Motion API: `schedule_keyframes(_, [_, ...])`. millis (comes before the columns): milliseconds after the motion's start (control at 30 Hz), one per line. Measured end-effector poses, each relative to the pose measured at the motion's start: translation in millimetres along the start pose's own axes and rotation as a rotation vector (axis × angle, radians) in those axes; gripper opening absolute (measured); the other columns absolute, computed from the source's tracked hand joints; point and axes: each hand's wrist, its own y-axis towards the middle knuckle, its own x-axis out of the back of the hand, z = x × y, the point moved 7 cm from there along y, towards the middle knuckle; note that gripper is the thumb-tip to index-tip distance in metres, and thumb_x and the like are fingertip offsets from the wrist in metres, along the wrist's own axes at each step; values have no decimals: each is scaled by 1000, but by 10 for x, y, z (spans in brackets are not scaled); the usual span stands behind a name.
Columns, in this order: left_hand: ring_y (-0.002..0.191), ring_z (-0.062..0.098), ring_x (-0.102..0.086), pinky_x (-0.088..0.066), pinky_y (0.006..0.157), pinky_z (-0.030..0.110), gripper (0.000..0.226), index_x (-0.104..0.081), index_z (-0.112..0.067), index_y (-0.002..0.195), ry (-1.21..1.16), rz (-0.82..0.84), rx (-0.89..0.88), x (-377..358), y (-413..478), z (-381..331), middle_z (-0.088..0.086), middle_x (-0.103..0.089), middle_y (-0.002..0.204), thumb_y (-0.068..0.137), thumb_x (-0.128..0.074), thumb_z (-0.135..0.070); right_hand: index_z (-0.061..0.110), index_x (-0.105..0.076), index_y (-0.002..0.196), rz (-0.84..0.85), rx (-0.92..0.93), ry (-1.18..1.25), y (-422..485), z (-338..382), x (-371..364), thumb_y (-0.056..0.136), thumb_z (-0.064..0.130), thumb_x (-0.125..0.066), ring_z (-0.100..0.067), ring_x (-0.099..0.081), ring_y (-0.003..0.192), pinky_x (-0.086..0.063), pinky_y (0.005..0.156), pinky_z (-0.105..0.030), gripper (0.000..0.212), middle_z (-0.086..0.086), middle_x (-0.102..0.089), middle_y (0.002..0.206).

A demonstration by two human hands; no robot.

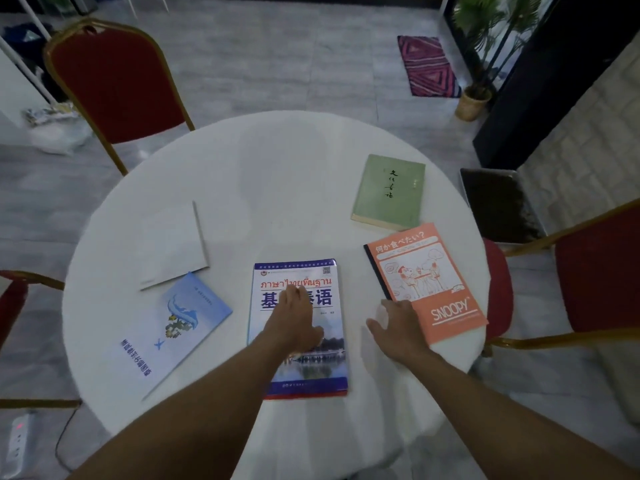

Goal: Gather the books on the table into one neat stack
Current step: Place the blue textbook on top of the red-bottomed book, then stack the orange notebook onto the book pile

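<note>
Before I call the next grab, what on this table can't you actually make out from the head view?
- Thai textbook: title middle hidden by left hand.
- Orange Snoopy notebook: near-left corner covered by right hand.
- White book: cover washed out, no title legible.
- Green book: thickness unclear.

We see two bare forearms, no sleeves, left hand bare, right hand bare, no rings we can see

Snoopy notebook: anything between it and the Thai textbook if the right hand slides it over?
Nothing visible. Only bare tablecloth lies between the Snoopy notebook and the Thai textbook. The right hand rests at the notebook's near-left corner; the left hand lies on the textbook.
</note>
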Motion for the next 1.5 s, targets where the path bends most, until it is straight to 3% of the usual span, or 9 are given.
schedule_keyframes(133, [130,30,-40,-42,105,41,67,-35,-9,139,-77,75,-52,-186,197,-555,11,-36,143,87,-60,-43,9,-53,138,-134,-78,7,173,-329,449,94,30,-60,-30,-48,123,-44,102,-41,49,-14,-47,137])
schedule_keyframes(300, [134,33,-36,-39,107,43,65,-36,-6,139,-78,178,-61,-545,444,-1129,16,-35,146,90,-56,-44,8,-54,127,-182,-165,-32,351,-813,828,86,27,-66,-31,-49,126,-46,106,-44,47,-12,-45,138])
schedule_keyframes(533, [121,26,-36,-39,103,39,55,-35,-18,136,-151,141,-59,-758,596,-1492,11,-40,129,90,-56,-41,17,-39,142,-148,-234,-88,505,-1197,897,82,44,-77,-30,-37,136,-40,106,-44,76,-8,-38,145])
schedule_keyframes(767, [122,27,-48,-49,100,42,47,-45,-8,120,-501,115,199,-740,704,-1472,12,-48,126,81,-69,-20,15,-32,146,-54,-391,-48,523,-1250,919,65,45,-91,-34,-34,137,-39,106,-44,104,-13,-36,145])
schedule_keyframes(867, [115,27,-59,-57,91,42,45,-32,-10,121,-757,168,147,-688,684,-1498,11,-54,125,88,-63,-9,13,-28,144,-35,-409,52,466,-1251,834,57,41,-96,-33,-36,136,-41,104,-44,114,-13,-36,142])
schedule_keyframes(1000, [113,22,-58,-56,93,41,43,-19,-21,117,-760,175,64,-554,627,-1439,8,-53,126,94,-52,-5,3,-32,141,-9,-397,90,407,-1147,727,46,42,-100,-34,-41,133,-47,104,-42,123,-16,-41,139])
schedule_keyframes(1133, [113,24,-60,-59,84,38,48,-22,-25,133,-824,110,97,-413,541,-1148,8,-53,132,96,-44,-2,2,-37,138,72,-308,276,415,-895,588,43,29,-101,-31,-58,121,-57,93,-39,118,-15,-55,132])
schedule_keyframes(1333, [79,-1,-59,-50,49,10,38,-30,-33,133,-745,-25,42,-80,287,-553,-9,-54,114,99,-40,-19,23,-21,128,231,-164,448,298,-318,219,60,18,-97,-22,-60,108,-55,74,-28,103,1,-53,117])
schedule_keyframes(1500, [119,22,-56,-54,94,41,31,-42,-21,129,-644,-121,101,48,-34,131,2,-55,128,98,-45,-21,20,-21,119,354,-72,307,156,191,-251,64,16,-93,-12,-56,102,-47,58,-15,90,8,-50,112])
